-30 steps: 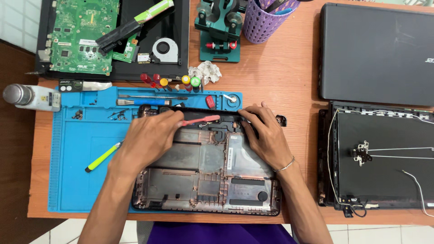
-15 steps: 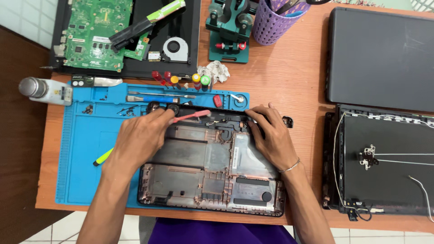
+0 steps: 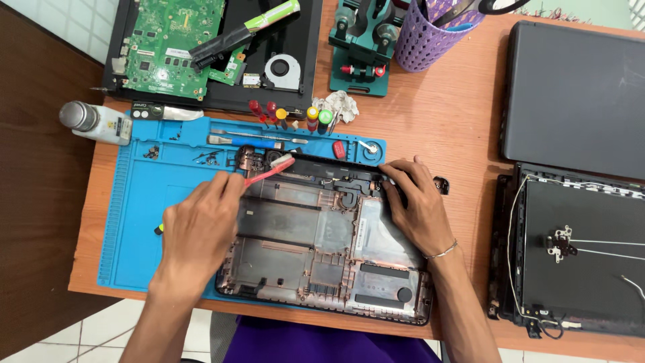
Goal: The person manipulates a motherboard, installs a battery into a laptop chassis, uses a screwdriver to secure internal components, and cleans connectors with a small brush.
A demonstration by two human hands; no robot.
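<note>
Since the frame half a second back, left hand (image 3: pixel 201 232) has slid leftward off the upper edge of the laptop base shell (image 3: pixel 322 249), so the red toothbrush (image 3: pixel 269 170) now reaches in from the side, bristles at the shell's upper left hinge corner.

Far left of frame: grey-capped bottle (image 3: pixel 97 122) lying on the worktop (image 3: pixel 443 128), just off the blue mat (image 3: pixel 154 202). Yellow-green tool (image 3: pixel 159 229) on the mat, mostly hidden by the left hand. Left hand closed around the toothbrush handle.

Upper left: green circuit board (image 3: pixel 175 47) on a dark tray. Row of coloured screwdriver handles (image 3: pixel 289 115) along the mat's top edge.

Centre: shell lies open side up across the mat's right part, overhanging the near worktop edge.

Right of centre: right hand (image 3: pixel 416 205) pressed flat on the shell's upper right corner, fingers spread, gripping nothing; thin bracelet at the wrist. Purple mesh cup (image 3: pixel 437 33) at the top.

Far right: closed dark laptop (image 3: pixel 578 94) above, opened lid panel (image 3: pixel 578 249) with white cables below.
</note>
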